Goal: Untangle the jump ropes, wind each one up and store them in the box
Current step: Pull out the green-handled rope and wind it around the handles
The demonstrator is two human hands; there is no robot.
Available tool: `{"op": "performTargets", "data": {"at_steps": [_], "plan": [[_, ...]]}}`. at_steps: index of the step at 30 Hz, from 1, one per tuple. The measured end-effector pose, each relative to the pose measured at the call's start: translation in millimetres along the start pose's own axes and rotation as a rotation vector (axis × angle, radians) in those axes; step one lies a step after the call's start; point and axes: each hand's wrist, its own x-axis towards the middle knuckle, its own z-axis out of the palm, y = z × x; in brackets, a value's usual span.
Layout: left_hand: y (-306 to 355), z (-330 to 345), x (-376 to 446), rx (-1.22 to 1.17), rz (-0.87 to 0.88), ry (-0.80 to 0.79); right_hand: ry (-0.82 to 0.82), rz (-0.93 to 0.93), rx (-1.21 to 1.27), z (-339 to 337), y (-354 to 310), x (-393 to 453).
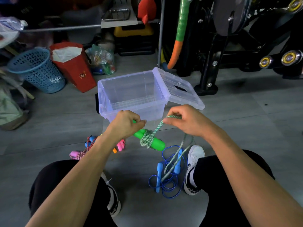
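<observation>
Nearest to us, 2 black-trousered knees frame a grey tiled floor (246, 122), with a white sneaker (195, 161) on the right and a second shoe (113, 202) on the left. Between them a blue jump rope (170, 174) lies in loose loops on the floor, its 2 blue handles among the coils.

Further out, to the left, a pink-handled jump rope (78, 154) with red-and-white cord lies in a tangle partly hidden behind the left forearm.

Above the floor our left hand (126, 125) grips the far end of a green jump rope handle (155, 144), fingers curled round it. Green-and-white cord (146, 139) is wound several turns around that handle. Our right hand (185, 120) pinches the same cord just beside the left hand, and the loose length hangs down to the floor across the blue rope.

Just beyond the hands stands the clear plastic storage box (131, 89), its lid (178, 87) hinged open to the right; we see no rope inside it.

Far left sit a blue perforated waste basket (37, 69) and a red paper bag (73, 66). Far centre is a metal shelf (121, 20) with clutter beneath. Far right stands black exercise equipment (229, 46).
</observation>
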Motion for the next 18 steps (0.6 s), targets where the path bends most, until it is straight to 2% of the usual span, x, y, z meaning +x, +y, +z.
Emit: {"op": "performTargets", "data": {"at_steps": [3, 6, 8, 11, 13, 18], "plan": [[8.0, -12.5, -2.8, -0.271, -0.105, -0.126, 0.064, 0.009, 0.103, -6.0, 10.3, 6.0], [8.4, -22.7, -7.7, -0.585, -0.207, -0.203, 0.055, 0.041, 0.212, -8.4, 13.2, 6.0], [10.6, -24.9, -10.1, -0.836, -0.254, -0.166, 0.013, 0.054, 0.217, -6.2, 12.6, 4.5], [15.1, -26.5, -8.5, -1.137, -0.421, -0.018, -0.014, 0.093, 0.179, 6.3, 11.8, 6.0], [12.4, -24.8, -5.7, -1.24, -0.546, 0.069, -0.063, 0.08, 0.133, 18.1, 8.9, 7.0], [1.7, -12.3, -0.4, -1.21, -0.772, 0.179, -0.242, 0.034, -0.166, 46.5, -12.6, -1.1]]}}
